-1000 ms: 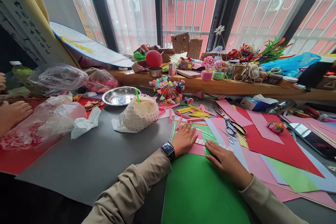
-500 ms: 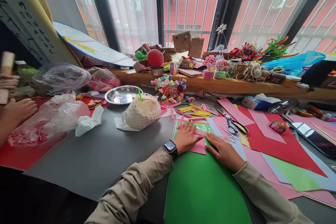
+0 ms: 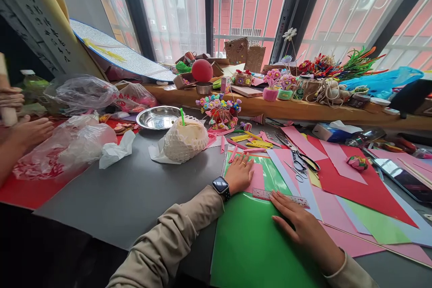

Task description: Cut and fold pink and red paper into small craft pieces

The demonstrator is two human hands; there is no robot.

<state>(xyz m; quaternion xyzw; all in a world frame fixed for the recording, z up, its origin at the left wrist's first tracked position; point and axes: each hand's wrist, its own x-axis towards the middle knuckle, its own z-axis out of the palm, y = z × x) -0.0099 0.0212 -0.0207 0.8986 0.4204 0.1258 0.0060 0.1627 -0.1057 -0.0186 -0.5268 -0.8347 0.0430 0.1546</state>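
My left hand (image 3: 239, 174) lies flat with fingers stretched, its edge against a small pink paper piece (image 3: 258, 175). That piece rests on a glossy green folder-like sheet (image 3: 256, 243). A clear ruler with a pink pattern (image 3: 261, 194) lies across the sheet, just at the near end of the pink piece. My right hand (image 3: 297, 218) rests its fingertips on the ruler, thumb apart and fingers extended. Part of the ruler is hidden beneath those fingers. Beyond my left hand are pink strips (image 3: 232, 155) and yellow strips (image 3: 258, 143).
Scissors (image 3: 300, 162) lie right of the green sheet, beside red paper (image 3: 344, 184) and a phone (image 3: 401, 175). A netting-wrapped coconut with a green straw (image 3: 185, 139) and a metal plate (image 3: 158, 119) stand left. At far left, another person's hands (image 3: 33, 132) hover near plastic bags (image 3: 67, 144).
My right hand has moved toward me and to the right, bringing the ruler down the pink paper. My left hand stays in nearly the same place. The other person's held wooden piece has shifted.
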